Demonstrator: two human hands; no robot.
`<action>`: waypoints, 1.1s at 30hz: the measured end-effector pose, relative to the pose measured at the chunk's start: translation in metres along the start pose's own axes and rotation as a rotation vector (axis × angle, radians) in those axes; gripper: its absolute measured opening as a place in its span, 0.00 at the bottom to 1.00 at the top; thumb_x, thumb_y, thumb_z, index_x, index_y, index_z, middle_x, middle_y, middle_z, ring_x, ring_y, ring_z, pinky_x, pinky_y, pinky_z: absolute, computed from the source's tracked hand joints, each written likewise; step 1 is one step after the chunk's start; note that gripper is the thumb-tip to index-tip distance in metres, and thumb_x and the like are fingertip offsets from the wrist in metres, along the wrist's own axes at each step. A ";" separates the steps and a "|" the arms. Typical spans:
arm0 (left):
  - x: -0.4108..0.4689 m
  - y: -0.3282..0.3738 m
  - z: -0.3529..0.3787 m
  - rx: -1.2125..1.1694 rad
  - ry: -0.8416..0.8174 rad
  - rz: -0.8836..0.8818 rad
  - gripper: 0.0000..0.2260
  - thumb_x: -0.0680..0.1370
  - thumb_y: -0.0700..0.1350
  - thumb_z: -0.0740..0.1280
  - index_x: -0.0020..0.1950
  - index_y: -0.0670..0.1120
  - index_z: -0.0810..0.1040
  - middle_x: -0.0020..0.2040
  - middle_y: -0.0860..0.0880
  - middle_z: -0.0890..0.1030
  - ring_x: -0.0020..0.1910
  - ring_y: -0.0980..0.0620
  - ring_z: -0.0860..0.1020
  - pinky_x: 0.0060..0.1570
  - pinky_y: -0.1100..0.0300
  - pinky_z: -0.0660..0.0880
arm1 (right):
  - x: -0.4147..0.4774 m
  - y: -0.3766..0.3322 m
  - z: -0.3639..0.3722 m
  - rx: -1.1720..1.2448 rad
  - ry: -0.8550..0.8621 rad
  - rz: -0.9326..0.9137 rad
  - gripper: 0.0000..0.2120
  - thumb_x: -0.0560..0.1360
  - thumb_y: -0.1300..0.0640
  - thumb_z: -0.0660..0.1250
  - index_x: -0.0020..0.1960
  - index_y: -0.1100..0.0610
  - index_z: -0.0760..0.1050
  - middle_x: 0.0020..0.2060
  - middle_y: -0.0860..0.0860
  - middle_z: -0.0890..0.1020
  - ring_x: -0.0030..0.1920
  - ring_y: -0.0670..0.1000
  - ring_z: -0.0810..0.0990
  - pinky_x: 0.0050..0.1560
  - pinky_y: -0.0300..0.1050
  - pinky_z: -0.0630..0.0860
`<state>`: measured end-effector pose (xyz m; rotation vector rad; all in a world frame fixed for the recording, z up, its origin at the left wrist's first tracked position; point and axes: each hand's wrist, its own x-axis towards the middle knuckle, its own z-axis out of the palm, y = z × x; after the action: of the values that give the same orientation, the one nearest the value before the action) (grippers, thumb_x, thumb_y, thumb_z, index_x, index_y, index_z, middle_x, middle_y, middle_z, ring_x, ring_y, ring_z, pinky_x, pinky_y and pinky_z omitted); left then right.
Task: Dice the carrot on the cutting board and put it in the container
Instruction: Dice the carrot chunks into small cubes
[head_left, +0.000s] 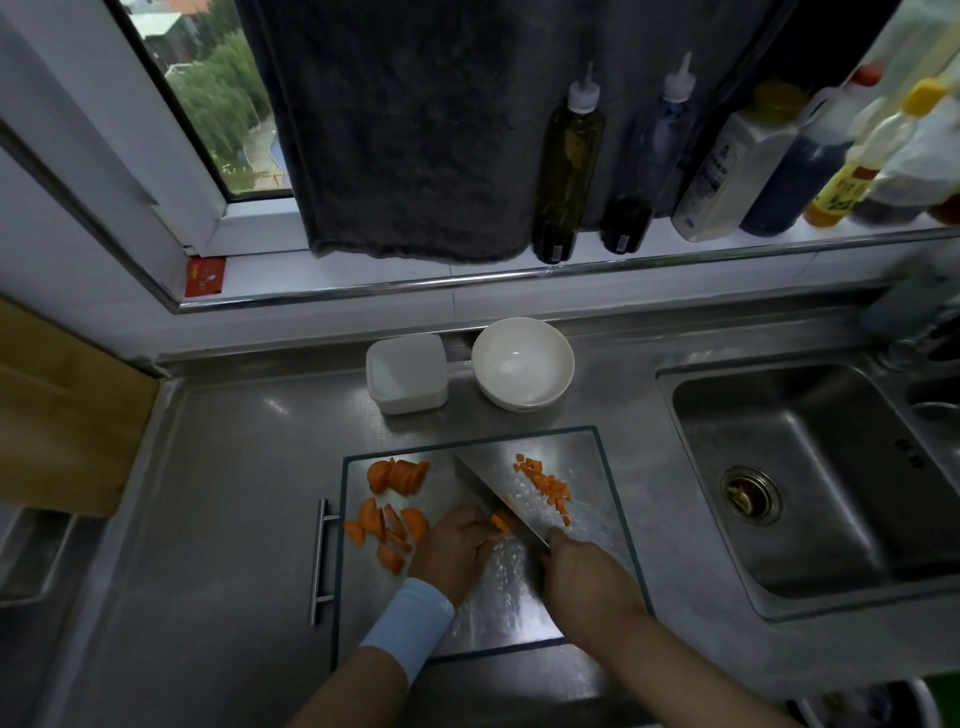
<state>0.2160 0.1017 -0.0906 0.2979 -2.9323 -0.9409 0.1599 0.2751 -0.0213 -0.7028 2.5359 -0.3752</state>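
My left grip (457, 551) curls onto a carrot piece (501, 521), pinning it to the cutting board (597, 525); my right grip (576, 571) clasps the knife (485, 483), blade against that piece's right side.

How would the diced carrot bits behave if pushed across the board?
The diced carrot looks small and loose, so it would probably scatter rather than move together. Blocky pieces likely slide, not roll, on the shiny cutting board.

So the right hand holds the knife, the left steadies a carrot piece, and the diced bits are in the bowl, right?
No. The head view shows the diced bits lying on the cutting board, right of the knife, not in the bowl; the rest holds.
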 end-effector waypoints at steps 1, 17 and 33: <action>0.000 0.000 0.000 0.006 0.003 0.002 0.11 0.80 0.50 0.62 0.56 0.52 0.82 0.57 0.53 0.78 0.55 0.55 0.75 0.53 0.74 0.61 | 0.006 -0.005 -0.001 -0.007 0.004 -0.004 0.07 0.82 0.55 0.58 0.56 0.52 0.73 0.46 0.50 0.82 0.44 0.49 0.81 0.38 0.36 0.65; 0.002 -0.001 0.003 -0.020 0.036 0.077 0.06 0.66 0.42 0.71 0.41 0.49 0.86 0.44 0.52 0.84 0.43 0.57 0.78 0.57 0.75 0.62 | -0.023 -0.013 -0.006 -0.049 -0.059 0.067 0.12 0.79 0.58 0.59 0.61 0.50 0.69 0.49 0.51 0.83 0.45 0.51 0.81 0.44 0.44 0.73; 0.002 -0.011 0.010 -0.042 0.024 0.000 0.09 0.80 0.47 0.63 0.56 0.52 0.81 0.58 0.54 0.79 0.56 0.57 0.75 0.50 0.85 0.55 | 0.009 -0.012 -0.003 0.040 -0.063 0.004 0.11 0.80 0.57 0.62 0.62 0.52 0.74 0.53 0.51 0.82 0.51 0.50 0.81 0.49 0.37 0.74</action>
<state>0.2153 0.0983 -0.1052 0.3050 -2.8871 -0.9899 0.1567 0.2610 -0.0179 -0.6837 2.4630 -0.3951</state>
